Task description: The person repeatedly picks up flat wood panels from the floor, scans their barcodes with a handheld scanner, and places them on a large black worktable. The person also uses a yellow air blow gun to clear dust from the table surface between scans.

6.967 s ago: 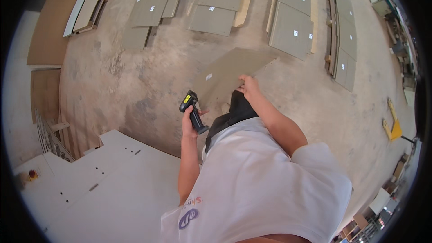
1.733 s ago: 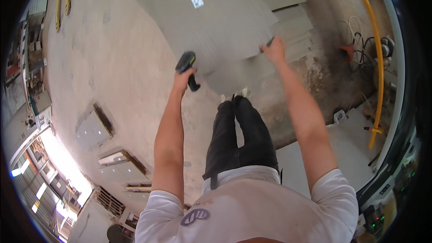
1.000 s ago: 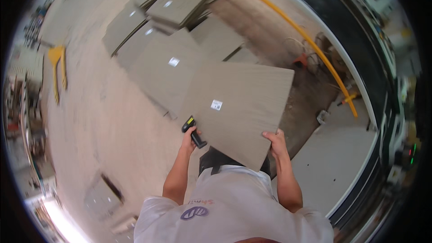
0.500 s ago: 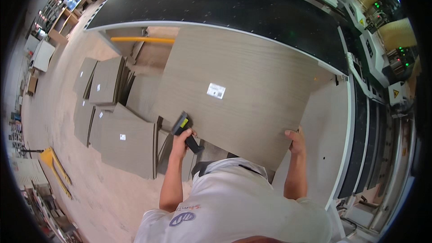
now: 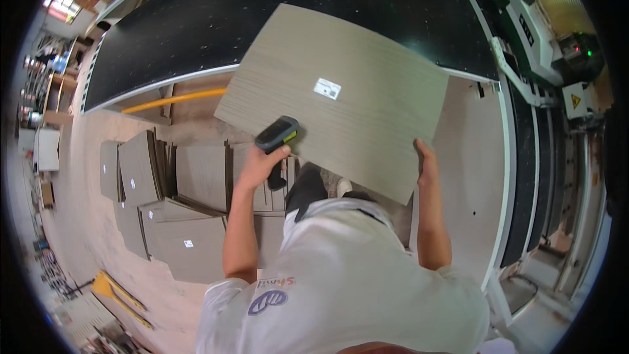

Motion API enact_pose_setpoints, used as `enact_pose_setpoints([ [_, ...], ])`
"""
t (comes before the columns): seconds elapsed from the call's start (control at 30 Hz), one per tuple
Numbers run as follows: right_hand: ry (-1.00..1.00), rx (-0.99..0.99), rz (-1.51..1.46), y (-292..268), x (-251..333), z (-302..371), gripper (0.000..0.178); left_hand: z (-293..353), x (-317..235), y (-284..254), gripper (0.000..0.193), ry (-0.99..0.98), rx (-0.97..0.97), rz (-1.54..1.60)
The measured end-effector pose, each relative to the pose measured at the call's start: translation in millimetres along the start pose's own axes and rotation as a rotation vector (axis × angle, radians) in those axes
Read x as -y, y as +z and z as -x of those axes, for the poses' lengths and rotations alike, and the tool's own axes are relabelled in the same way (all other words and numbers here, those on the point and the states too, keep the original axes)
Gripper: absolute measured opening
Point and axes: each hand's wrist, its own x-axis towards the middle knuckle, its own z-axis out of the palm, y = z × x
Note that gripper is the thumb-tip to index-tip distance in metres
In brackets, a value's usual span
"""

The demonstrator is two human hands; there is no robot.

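A large grey-brown wood-grain panel (image 5: 367, 131) is held in front of me, its far part over the edge of a black table. On its face is a white printed label (image 5: 327, 89). Wrapped round the handle of a dark handheld barcode scanner (image 5: 278, 134) with a yellow-green patch, my left hand (image 5: 263, 164) is at the panel's near left edge; whether it also bears the panel is hidden. My right hand (image 5: 427, 164) grips the right edge, its fingers partly out of sight.
The black conveyor table (image 5: 177, 52) spans the far side, and a machine (image 5: 534, 39) with hoses stands at right. Stacked labelled panels (image 5: 187, 242) lie at left and below. A large grey panel (image 5: 465, 223) is at my right. Yellow pallet-truck forks (image 5: 121, 298) rest on the left floor.
The panel has shifted up and away in the view, overlapping the black table more. Both hands have moved up with it, the scanner still in the left. My view has also shifted.
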Motion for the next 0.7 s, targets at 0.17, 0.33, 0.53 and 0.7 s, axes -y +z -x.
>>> enact_pose_setpoints([
  [0.17, -0.060, -0.001, 0.044, 71.1, 18.8, -45.1, 0.039, -61.9, -63.8, -41.1, 0.018, 0.082, -0.006, -0.310],
  [0.33, -0.111, -0.033, 0.099, 121.6, 25.9, -85.8, 0.040, -127.4, -119.5, -66.9, 0.018, 0.016, 0.092, -0.415],
  [0.53, -0.099, -0.104, 0.158, 153.2, 29.1, -96.9, 0.041, -180.5, -140.4, -95.3, 0.016, -0.013, 0.110, -0.394],
  [0.7, -0.132, -0.173, 0.243, 165.3, 35.2, -90.3, 0.046, -186.0, -155.7, -90.0, 0.017, -0.062, 0.095, -0.301],
])
